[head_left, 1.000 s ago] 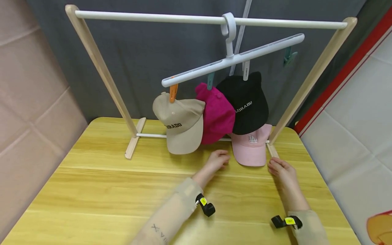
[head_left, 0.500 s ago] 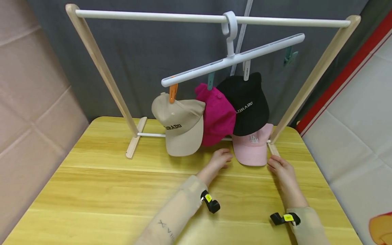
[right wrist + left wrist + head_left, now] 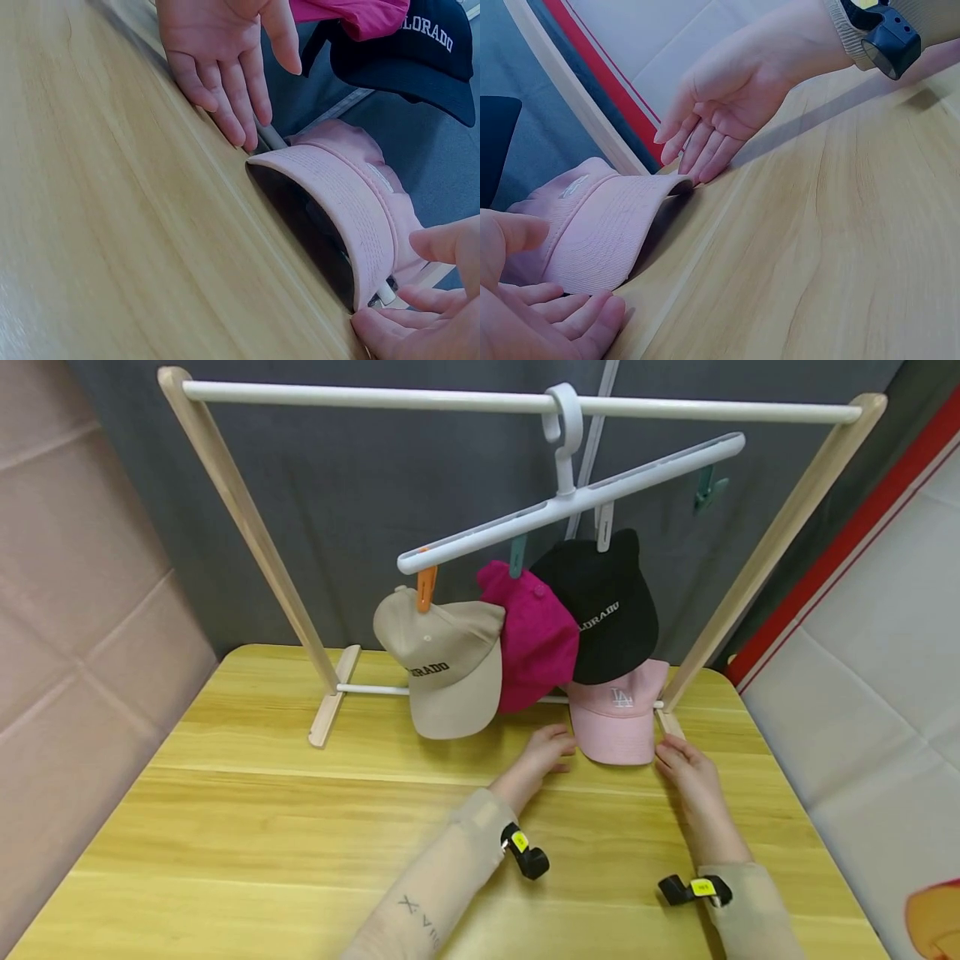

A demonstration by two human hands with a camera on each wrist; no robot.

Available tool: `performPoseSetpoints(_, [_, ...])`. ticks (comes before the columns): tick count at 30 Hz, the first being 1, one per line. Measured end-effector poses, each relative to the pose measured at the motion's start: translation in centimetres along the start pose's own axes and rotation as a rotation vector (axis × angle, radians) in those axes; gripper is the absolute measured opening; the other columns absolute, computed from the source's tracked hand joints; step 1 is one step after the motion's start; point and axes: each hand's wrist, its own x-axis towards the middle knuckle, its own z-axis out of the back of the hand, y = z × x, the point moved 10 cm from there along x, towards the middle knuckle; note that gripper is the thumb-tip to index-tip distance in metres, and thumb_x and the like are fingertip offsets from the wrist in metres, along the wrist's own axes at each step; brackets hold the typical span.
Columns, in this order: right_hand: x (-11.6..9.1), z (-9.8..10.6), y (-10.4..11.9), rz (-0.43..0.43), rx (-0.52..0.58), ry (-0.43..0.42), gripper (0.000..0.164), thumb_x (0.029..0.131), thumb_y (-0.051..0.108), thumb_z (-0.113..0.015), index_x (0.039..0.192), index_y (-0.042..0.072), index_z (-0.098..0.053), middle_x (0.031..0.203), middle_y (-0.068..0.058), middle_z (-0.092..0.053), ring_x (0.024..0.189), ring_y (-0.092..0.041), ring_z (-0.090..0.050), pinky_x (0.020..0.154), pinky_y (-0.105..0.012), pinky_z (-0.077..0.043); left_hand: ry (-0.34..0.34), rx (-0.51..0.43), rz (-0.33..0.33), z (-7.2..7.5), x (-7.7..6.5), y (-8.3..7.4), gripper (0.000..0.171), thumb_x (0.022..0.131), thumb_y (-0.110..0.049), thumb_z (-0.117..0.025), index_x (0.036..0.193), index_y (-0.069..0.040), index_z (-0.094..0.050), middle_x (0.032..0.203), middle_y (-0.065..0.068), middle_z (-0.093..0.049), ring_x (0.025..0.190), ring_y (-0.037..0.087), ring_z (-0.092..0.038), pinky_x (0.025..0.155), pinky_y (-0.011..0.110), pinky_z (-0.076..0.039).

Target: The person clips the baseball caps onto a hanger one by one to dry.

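A pink baseball cap point(image 3: 613, 722) with a white LA emblem stands on the wooden table, brim facing the person, its top overlapped by the hanging black cap point(image 3: 607, 618). My left hand point(image 3: 542, 752) is at the left side of its brim, fingers extended and palm turned toward it, as the right wrist view shows. At the brim's other corner is my right hand point(image 3: 692, 777), its fingertips right at the edge; in the left wrist view these fingers point(image 3: 701, 150) are nearly straight. Neither hand grips anything.
Above the cap, a tilted white hanger point(image 3: 570, 506) hangs from a rack's white rod point(image 3: 360, 398). Clips hold a beige cap point(image 3: 450, 668), a magenta cap point(image 3: 536, 643) and the black cap on it. One green clip point(image 3: 708, 492) at its right end holds nothing. Wooden posts point(image 3: 780, 552) flank them.
My left hand has moved a little to the right, closer to the pink cap's brim. The right hand has stayed at the other corner. The hanging caps sway slightly.
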Motion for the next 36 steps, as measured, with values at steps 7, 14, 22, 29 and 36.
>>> performPoseSetpoints(7, [0.1, -0.1, 0.0, 0.0, 0.015, 0.003, 0.06, 0.088, 0.014, -0.058, 0.133, -0.011, -0.029, 0.102, 0.002, -0.052, 0.09, -0.002, -0.054, 0.083, -0.018, -0.043, 0.009, -0.01, -0.013, -0.4, 0.1, -0.1, 0.048, 0.086, -0.01, -0.056, 0.129, 0.004, -0.042, 0.123, 0.014, -0.052, 0.098, 0.023, -0.055, 0.072, 0.034, -0.05])
performPoseSetpoints(14, [0.1, -0.1, 0.1, 0.014, 0.021, -0.021, 0.056, 0.088, 0.01, -0.057, 0.13, -0.013, -0.031, 0.097, 0.003, -0.055, 0.088, -0.003, -0.054, 0.081, -0.019, -0.044, 0.017, -0.015, -0.01, -0.4, 0.0, -0.2, 0.049, 0.086, -0.011, -0.057, 0.129, 0.005, -0.041, 0.123, 0.014, -0.052, 0.099, 0.023, -0.055, 0.072, 0.033, -0.05])
performPoseSetpoints(22, [0.0, 0.1, -0.3, -0.006, 0.055, -0.062, 0.051, 0.086, 0.005, -0.058, 0.128, -0.013, -0.034, 0.091, 0.003, -0.057, 0.085, -0.005, -0.056, 0.079, -0.021, -0.046, 0.026, -0.031, -0.005, -0.3, 0.1, 0.1, 0.05, 0.086, -0.012, -0.058, 0.13, 0.005, -0.04, 0.121, 0.013, -0.053, 0.098, 0.021, -0.055, 0.073, 0.033, -0.05])
performPoseSetpoints(29, [-0.2, 0.2, -0.4, -0.022, 0.045, -0.077, 0.052, 0.087, 0.005, -0.057, 0.13, -0.012, -0.033, 0.091, 0.003, -0.057, 0.083, -0.004, -0.057, 0.079, -0.021, -0.046, 0.017, -0.049, -0.004, -0.3, 0.2, 0.5, 0.05, 0.086, -0.011, -0.059, 0.129, 0.006, -0.04, 0.119, 0.013, -0.053, 0.097, 0.021, -0.055, 0.074, 0.032, -0.05])
performPoseSetpoints(36, [-0.5, 0.0, -0.5, -0.028, 0.082, -0.082, 0.051, 0.087, 0.002, -0.056, 0.129, -0.012, -0.033, 0.088, 0.004, -0.058, 0.08, -0.004, -0.059, 0.077, -0.021, -0.047, 0.01, -0.073, -0.014, -0.3, 0.1, 0.8, 0.05, 0.085, -0.009, -0.059, 0.129, 0.008, -0.04, 0.12, 0.016, -0.052, 0.097, 0.021, -0.056, 0.074, 0.031, -0.05])
